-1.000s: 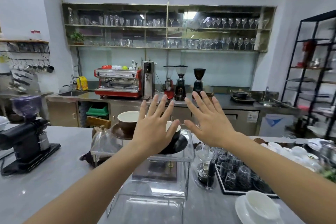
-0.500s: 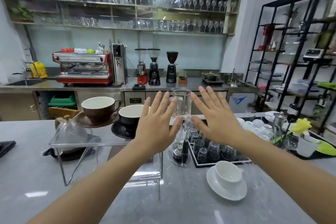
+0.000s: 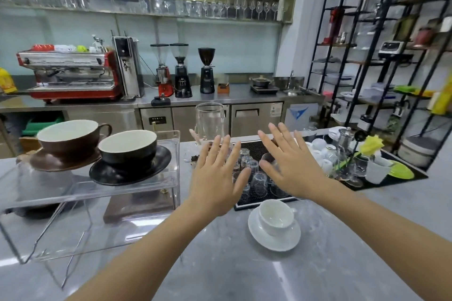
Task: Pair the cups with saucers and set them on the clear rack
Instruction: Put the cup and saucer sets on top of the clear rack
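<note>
Partly: left hand (image 3: 215, 183) hides glasses (image 3: 254, 178); clear rack (image 3: 137, 188) edges faint

2 bare forearms reach into view from the bottom edge, with no sleeve showing on either as far as the frame runs. The left hand (image 3: 215, 178) and the right hand (image 3: 291, 168) wear no gloves. No ring, watch or band seems to be worn, though wide-angle blur softens the fingers.
</note>
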### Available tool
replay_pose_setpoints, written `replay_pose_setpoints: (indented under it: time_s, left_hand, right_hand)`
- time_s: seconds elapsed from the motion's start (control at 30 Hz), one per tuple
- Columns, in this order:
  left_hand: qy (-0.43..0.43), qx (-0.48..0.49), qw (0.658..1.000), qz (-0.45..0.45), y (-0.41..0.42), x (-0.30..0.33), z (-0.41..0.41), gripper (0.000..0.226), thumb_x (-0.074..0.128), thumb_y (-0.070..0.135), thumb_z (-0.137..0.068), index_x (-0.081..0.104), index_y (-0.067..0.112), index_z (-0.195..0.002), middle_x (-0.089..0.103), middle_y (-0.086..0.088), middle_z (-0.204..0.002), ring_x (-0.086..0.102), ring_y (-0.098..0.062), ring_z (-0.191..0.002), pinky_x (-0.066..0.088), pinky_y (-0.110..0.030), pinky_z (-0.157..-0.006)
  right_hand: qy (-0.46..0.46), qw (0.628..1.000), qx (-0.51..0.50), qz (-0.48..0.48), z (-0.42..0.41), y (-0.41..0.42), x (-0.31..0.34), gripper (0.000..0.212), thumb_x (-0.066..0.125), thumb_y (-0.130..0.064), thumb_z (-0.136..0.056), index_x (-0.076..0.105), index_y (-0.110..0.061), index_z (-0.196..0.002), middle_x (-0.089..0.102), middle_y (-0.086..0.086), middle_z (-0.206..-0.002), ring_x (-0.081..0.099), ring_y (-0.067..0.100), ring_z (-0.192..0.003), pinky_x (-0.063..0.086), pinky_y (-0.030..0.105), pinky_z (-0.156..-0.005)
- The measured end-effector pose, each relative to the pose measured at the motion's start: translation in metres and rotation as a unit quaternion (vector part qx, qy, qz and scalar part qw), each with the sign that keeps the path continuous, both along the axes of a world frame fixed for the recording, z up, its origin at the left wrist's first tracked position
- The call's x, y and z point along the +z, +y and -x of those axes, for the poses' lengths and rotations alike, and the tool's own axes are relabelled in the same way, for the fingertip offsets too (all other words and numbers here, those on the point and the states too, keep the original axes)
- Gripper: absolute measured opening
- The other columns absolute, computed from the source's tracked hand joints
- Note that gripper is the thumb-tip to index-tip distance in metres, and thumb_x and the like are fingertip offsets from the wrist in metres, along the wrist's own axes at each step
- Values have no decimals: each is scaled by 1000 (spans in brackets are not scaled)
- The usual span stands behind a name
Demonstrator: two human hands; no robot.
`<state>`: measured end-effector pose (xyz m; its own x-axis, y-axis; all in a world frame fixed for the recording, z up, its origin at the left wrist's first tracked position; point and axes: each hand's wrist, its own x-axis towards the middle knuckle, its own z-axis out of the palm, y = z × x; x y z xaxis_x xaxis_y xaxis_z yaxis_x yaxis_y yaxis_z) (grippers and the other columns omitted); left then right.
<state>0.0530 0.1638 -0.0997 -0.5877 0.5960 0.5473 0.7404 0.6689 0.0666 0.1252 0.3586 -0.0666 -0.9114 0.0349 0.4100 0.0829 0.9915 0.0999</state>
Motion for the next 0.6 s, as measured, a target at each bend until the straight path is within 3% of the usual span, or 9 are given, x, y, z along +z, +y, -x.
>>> replay_pose_setpoints:
  time_s: [0.17,0.27,0.33,0.43,0.5,0.6]
  left_hand:
    - [-25,3,999,24,29,-27,4,74,6,64,-98,5,25,-161,-1,-3,-170,-13,-21,-156,-12,-42,-124]
    - [-43,3,999,12,44,-44,4,74,9,63,-98,16,22,-160,11,-6,-168,-1,-24,-157,-6,-42,-123]
    - [-63,11,998,26,52,-57,5,74,12,62,-98,15,22,-160,8,-4,-167,0,-25,-157,-7,-42,-123]
    - [-83,26,995,46,65,-78,4,72,22,60,-99,29,19,-158,24,-7,-166,12,-25,-156,0,-44,-122]
    - [-103,30,993,57,73,-95,3,72,24,61,-99,30,20,-158,25,-6,-166,11,-24,-156,1,-45,-121]
    - [-131,37,988,69,81,-114,-1,72,25,62,-99,28,21,-159,25,-5,-166,12,-25,-156,2,-46,-121]
  right_hand:
    - [-18,999,-6,29,0,29,-29,72,14,-60,-93,5,-29,-157,0,4,-166,-7,22,-153,-2,47,-123]
    - [-38,998,-19,44,0,49,-46,71,13,-61,-93,1,-31,-156,-4,2,-166,-11,20,-152,0,47,-123]
    - [-47,997,-26,51,-1,59,-57,71,10,-62,-92,-3,-33,-156,-7,1,-166,-14,19,-152,-1,47,-123]
    - [-69,995,-30,71,-1,76,-78,73,9,-62,-90,-5,-33,-156,-9,0,-166,-18,17,-151,-11,41,-121]
    - [-86,993,-28,80,-2,88,-95,75,8,-62,-89,-4,-32,-156,-13,0,-165,-21,16,-150,-15,39,-119]
    - [-109,990,-33,86,-2,102,-120,75,8,-62,-90,-5,-31,-156,-20,-1,-164,-25,16,-148,-10,45,-122]
